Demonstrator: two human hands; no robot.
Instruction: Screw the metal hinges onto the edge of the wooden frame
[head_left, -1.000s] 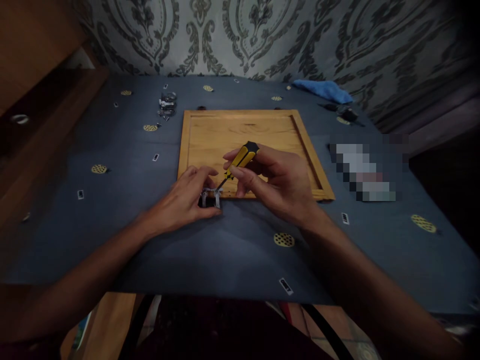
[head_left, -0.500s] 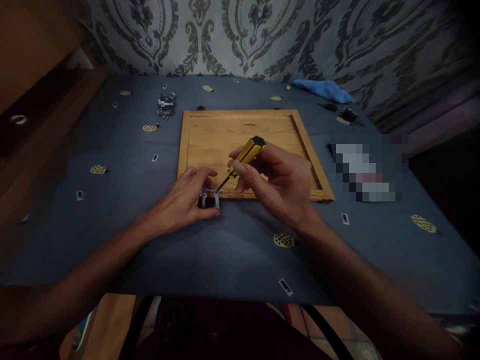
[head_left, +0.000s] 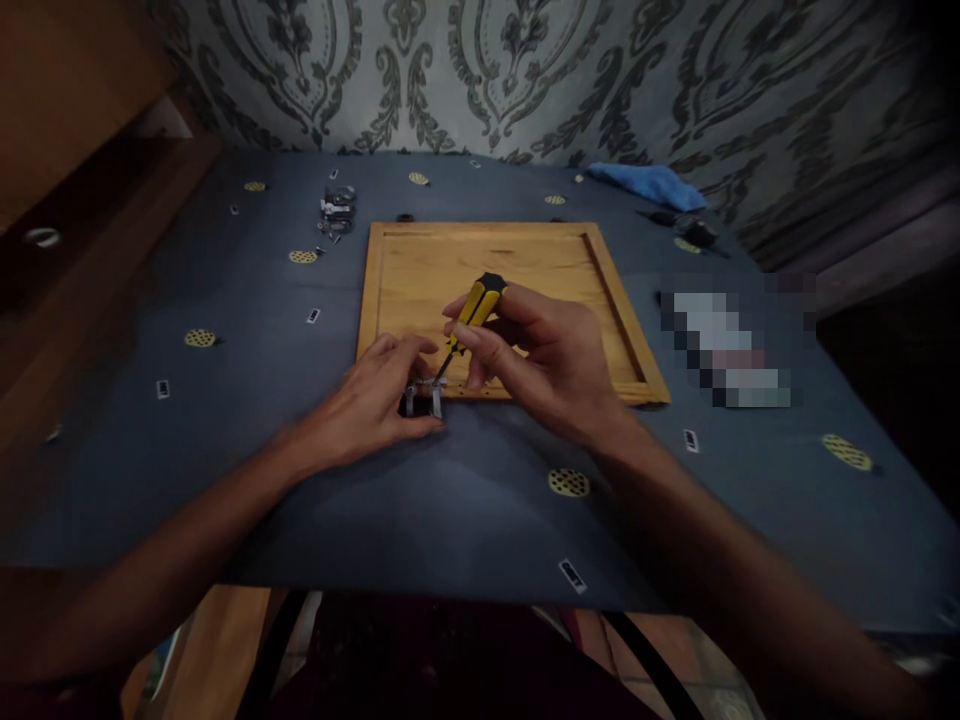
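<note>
A framed wooden cabinet door (head_left: 480,255) lies on the dark blue-grey table covering. At its near edge, left of the middle, sits a metal cabinet hinge (head_left: 437,401). My left hand (head_left: 367,402) is closed around the hinge's left side, the fingers over the door edge and the thumb by the hinge's near end. A yellow and black screwdriver (head_left: 481,302) is pinched in my right hand (head_left: 559,362). It leans right, its tip down at the hinge; whether it sits in a screw is too small to tell.
Several metal hinges (head_left: 337,208) and small screws (head_left: 328,243) lie at the back left. A blue cloth (head_left: 649,185) and a dark tool (head_left: 690,228) lie at the back right. A blurred-out item (head_left: 727,350) lies right of the door. A patterned wall (head_left: 420,80) closes off the back.
My right hand and the screwdriver's handle have shifted left, so the screwdriver stands more upright, its tip still at the hinge. My left hand has stayed nearly in place.
</note>
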